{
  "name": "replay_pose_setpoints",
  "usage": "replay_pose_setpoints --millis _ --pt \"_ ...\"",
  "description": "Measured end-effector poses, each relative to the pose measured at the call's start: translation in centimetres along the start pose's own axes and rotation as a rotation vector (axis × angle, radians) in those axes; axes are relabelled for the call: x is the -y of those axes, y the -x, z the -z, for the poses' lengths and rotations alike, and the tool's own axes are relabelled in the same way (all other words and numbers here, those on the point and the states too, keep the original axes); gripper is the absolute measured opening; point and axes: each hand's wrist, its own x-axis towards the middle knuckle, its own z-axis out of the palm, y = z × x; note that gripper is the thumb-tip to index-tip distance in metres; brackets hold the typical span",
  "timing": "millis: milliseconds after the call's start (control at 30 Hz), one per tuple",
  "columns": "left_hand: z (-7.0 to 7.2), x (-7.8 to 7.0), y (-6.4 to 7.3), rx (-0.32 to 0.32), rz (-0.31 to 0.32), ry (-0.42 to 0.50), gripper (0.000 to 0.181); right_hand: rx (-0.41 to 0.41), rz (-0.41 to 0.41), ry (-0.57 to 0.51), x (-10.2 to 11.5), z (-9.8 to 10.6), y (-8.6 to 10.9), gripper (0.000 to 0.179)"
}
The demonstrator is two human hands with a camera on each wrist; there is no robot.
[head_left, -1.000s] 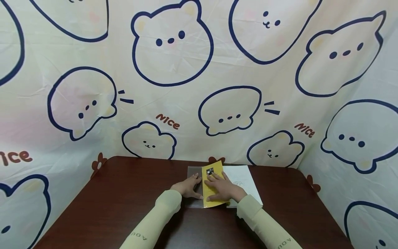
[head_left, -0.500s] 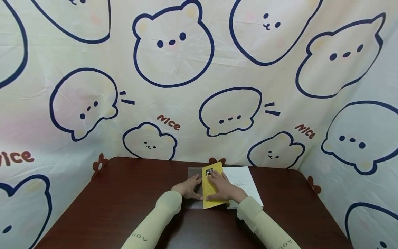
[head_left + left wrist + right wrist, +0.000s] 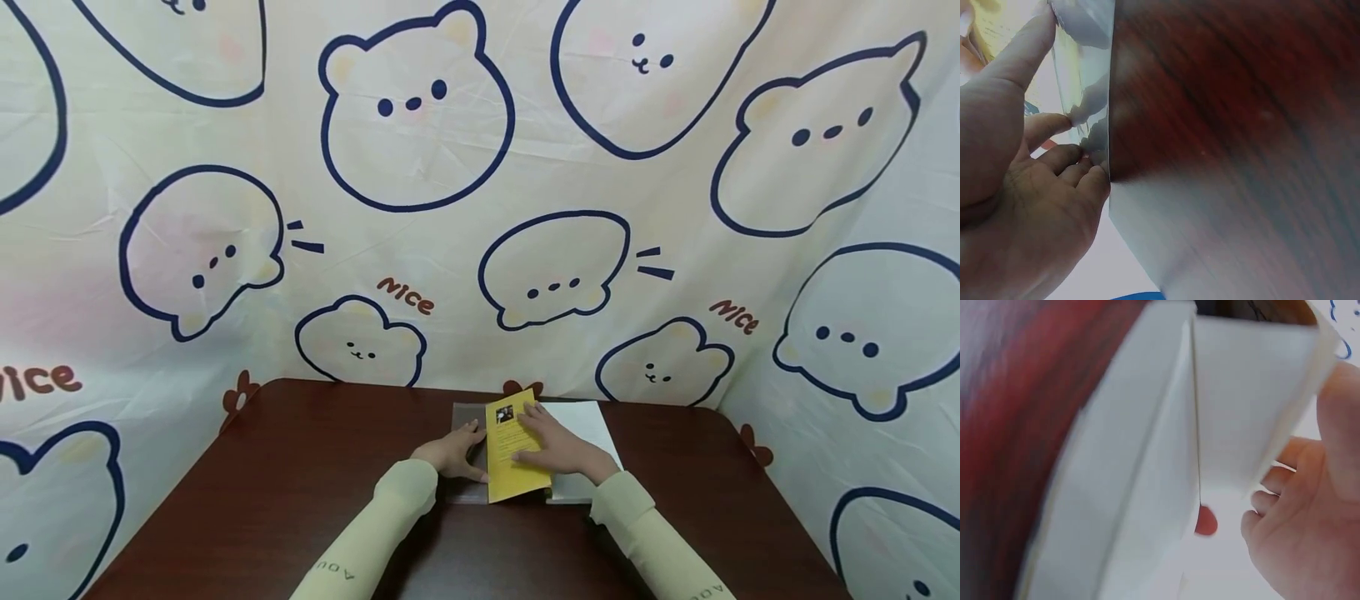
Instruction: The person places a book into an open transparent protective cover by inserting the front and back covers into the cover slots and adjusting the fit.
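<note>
A book lies open on the table, its yellow cover flap [image 3: 513, 454] with a small photo standing partly lifted at the middle. To the flap's left is a clear plastic sheet [image 3: 470, 493], to its right a white page [image 3: 596, 429]. My left hand [image 3: 448, 454] rests on the plastic sheet with thumb and fingers spread, thumb tip at the flap's left edge. In the left wrist view the fingertips touch the shiny plastic [image 3: 1088, 81]. My right hand [image 3: 558, 446] lies with extended fingers over the flap's right side. The right wrist view shows white pages [image 3: 1254, 394] beside that hand.
The dark brown table [image 3: 315, 483] extends around the book on every side. Behind it and at both sides hangs a pale curtain [image 3: 450, 250] with cartoon bear outlines.
My right hand has slid rightward across the yellow flap, uncovering its photo and printed text. My left hand has stayed in place on the plastic sheet.
</note>
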Motion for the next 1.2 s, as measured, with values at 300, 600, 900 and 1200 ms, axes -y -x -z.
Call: replay_pose_setpoints --millis 300,600,900,1200 --pt "-0.1 0.3 0.0 -0.016 0.000 0.028 0.089 0.086 -0.072 -0.146 -0.5 1.7 1.0 0.091" --pt "-0.2 0.4 0.0 -0.018 -0.010 0.046 0.088 0.142 -0.057 -0.163 -1.3 2.2 1.1 0.104" --pt "-0.2 0.2 0.2 -0.024 -0.010 0.056 0.088 0.127 -0.066 -0.174 -1.0 1.9 1.2 0.106" --pt "-0.3 0.4 0.0 -0.019 -0.005 0.063 0.089 0.133 -0.070 -0.162 -0.5 1.6 1.1 0.105"
